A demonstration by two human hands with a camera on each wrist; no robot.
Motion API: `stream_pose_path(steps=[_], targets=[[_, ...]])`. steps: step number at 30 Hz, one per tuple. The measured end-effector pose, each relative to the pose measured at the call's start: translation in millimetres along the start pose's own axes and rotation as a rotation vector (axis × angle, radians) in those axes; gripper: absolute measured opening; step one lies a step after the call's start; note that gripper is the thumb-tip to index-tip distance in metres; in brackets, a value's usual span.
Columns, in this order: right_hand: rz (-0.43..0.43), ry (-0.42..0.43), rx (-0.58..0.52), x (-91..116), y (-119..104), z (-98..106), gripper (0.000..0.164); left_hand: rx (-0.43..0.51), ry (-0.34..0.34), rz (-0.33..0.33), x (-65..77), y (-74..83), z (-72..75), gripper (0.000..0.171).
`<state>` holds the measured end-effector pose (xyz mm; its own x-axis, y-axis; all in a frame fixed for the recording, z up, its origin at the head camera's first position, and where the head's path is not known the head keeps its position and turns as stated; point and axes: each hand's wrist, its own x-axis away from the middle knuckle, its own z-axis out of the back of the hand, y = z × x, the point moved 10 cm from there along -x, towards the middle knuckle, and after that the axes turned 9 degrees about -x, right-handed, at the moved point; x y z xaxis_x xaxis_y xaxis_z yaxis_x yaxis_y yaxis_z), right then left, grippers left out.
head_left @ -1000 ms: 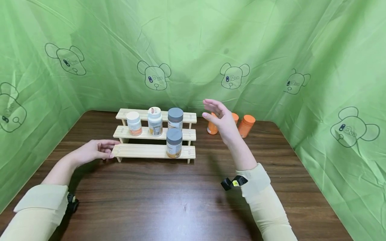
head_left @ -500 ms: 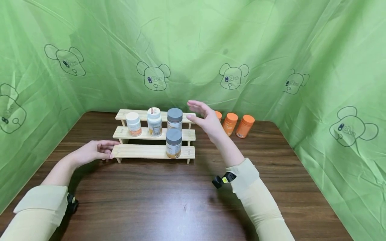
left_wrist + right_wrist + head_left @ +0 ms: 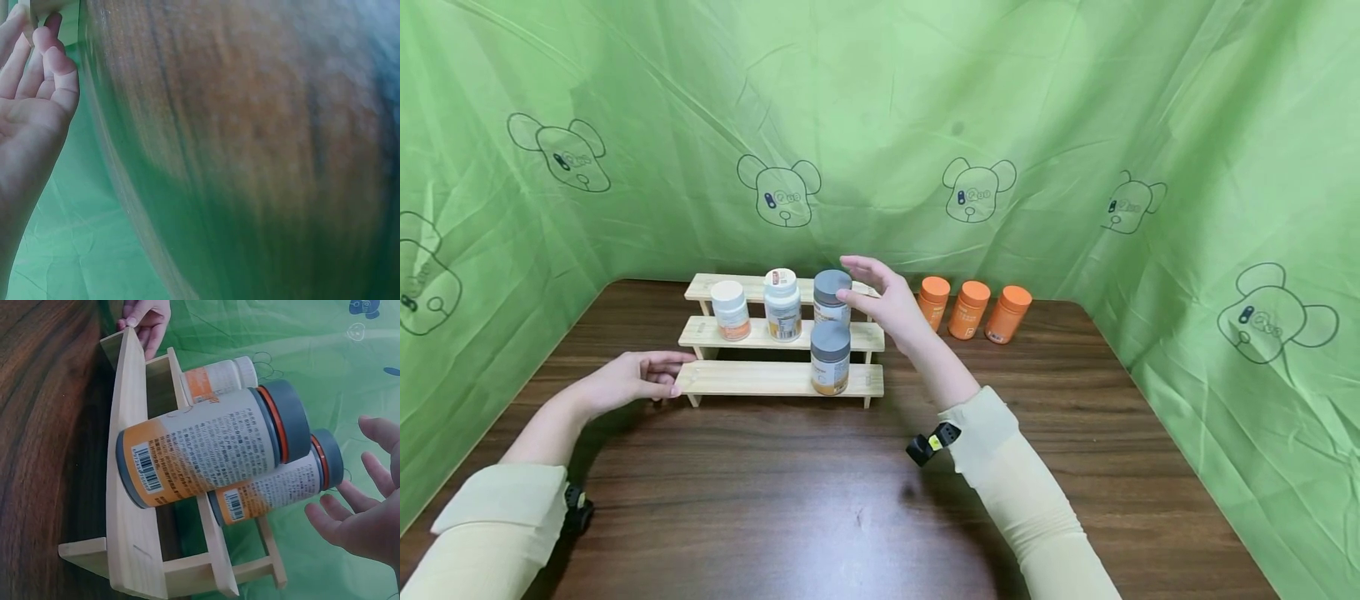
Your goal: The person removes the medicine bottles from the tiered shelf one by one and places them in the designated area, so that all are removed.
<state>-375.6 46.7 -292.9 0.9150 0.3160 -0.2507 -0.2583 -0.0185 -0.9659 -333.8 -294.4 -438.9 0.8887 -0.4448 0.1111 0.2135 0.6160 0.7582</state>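
Observation:
A three-tier wooden display rack (image 3: 752, 379) stands on the table. My left hand (image 3: 632, 382) pinches the left end of its lowest tier between thumb and fingers; the left wrist view shows these fingers at its upper left corner. On the middle tier are a small white bottle (image 3: 731, 310), a taller white bottle (image 3: 783, 306) and a grey-lidded bottle (image 3: 832, 286). Another grey-lidded bottle (image 3: 830, 360) occupies the lowest tier's right part. My right hand (image 3: 891, 310), fingers spread, is beside the rear grey lid; whether it touches is unclear. It holds nothing.
Three orange bottles (image 3: 969, 311) stand in a row on the table (image 3: 820, 492), right of the rack and beyond my right forearm. A green curtain (image 3: 880, 100) with bear outlines encloses the back and sides.
My right hand has moved left from in front of the orange bottles to the rear grey-lidded bottle, leaving all three orange ones visible. My left hand stays on the rack.

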Motion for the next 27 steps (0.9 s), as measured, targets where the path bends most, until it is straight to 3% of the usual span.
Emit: stream_pose_path(steps=[9, 27], targets=[[-0.042, 0.004, 0.008, -6.6, 10.5, -10.6, 0.051, 0.001, -0.001, 0.0, 1.2, 2.5, 0.7, 0.062], [-0.087, 0.014, 0.004, -11.1, 29.1, -8.9, 0.048, 0.001, 0.006, -0.01, -0.3, -0.2, 0.0, 0.06]])
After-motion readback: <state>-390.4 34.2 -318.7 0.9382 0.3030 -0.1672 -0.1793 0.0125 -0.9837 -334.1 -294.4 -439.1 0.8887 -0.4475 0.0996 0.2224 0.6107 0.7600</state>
